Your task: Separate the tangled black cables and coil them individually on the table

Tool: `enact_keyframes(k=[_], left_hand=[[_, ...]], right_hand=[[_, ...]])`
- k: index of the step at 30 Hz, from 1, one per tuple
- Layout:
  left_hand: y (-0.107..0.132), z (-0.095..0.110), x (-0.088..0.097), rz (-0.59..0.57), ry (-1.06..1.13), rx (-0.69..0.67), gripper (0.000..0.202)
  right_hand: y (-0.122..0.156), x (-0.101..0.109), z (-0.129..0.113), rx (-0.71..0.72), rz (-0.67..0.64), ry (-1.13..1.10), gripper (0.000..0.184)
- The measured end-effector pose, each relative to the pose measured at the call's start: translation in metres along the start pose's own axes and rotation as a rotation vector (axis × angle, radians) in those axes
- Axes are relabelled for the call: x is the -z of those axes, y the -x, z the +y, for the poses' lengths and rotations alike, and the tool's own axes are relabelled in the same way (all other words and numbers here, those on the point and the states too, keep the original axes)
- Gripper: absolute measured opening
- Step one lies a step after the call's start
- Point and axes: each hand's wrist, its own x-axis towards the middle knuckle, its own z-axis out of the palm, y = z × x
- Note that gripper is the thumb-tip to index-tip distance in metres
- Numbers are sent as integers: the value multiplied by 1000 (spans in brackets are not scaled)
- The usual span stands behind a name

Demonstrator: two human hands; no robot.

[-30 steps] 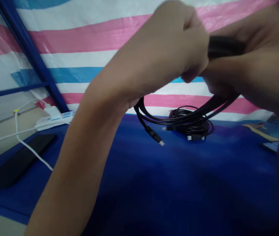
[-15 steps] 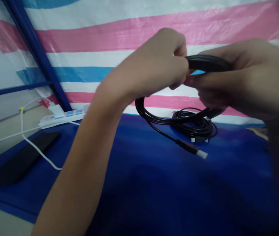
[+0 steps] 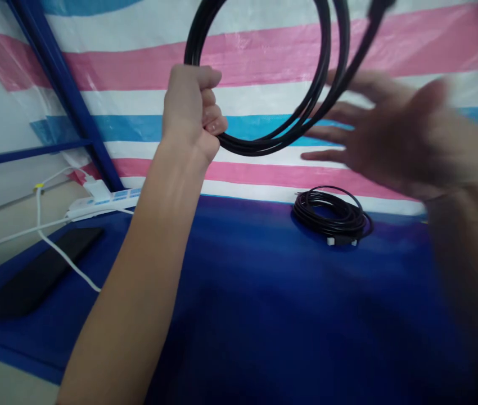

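Note:
My left hand (image 3: pixel 194 104) is closed around the left side of a coiled black cable (image 3: pixel 260 147), raised in front of the striped sheet. The top of the coil runs out of view, and a blurred dark connector end (image 3: pixel 379 8) sticks up at its upper right. My right hand (image 3: pixel 384 126) is spread open, smeared by motion, just behind or beside the coil's right side; whether it touches the cable I cannot tell. A second coiled black cable (image 3: pixel 327 228) with white-tipped connectors lies on the blue surface (image 3: pixel 289 315) below.
At the left, a white power strip (image 3: pixel 115 199) has a plug and white cords (image 3: pixel 59 253) in it. A flat black slab (image 3: pixel 40 273) lies nearby. Blue metal bars (image 3: pixel 59 84) stand at the left, and a striped plastic sheet (image 3: pixel 146 70) hangs behind.
The held coil has been turned upright and lifted, its connector end swinging from below to the upper right. My right hand has let go and spread its fingers; my left hand has shifted left.

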Motion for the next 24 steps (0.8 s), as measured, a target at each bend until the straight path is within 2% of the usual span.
enact_keyframes(k=[2, 3, 5, 7, 10, 12, 17, 20, 22, 24], left_hand=[[3, -10, -8, 29, 34, 23, 27], [5, -15, -13, 35, 45, 39, 27], [12, -25, -23, 22, 64, 68, 26], [20, -31, -30, -44, 48, 93, 24], [25, -30, -32, -248, -78, 141, 22], [23, -23, -25, -387, -205, 163, 20], [15, -5, -8, -633, -423, 248, 15], [19, -2, -6, -734, -450, 187, 16], [24, -2, -6, -815, -377, 152, 12], [27, -3, -6, -908, -284, 176, 18]], right_hand=[[-5, -11, 11, -30, 63, -20, 51], [-8, -18, 13, -12, 145, -71, 47], [-13, -29, 11, 59, 340, -188, 21], [-16, -34, 3, 63, 499, -265, 4], [-13, -25, -7, -15, 606, -263, 14], [-9, -15, -8, -71, 565, -147, 10], [-2, -3, 1, -272, 312, 247, 12], [1, -2, 2, -290, 295, 323, 5], [2, -1, -2, -268, 340, 454, 2], [4, -1, -8, -223, 381, 592, 7]])
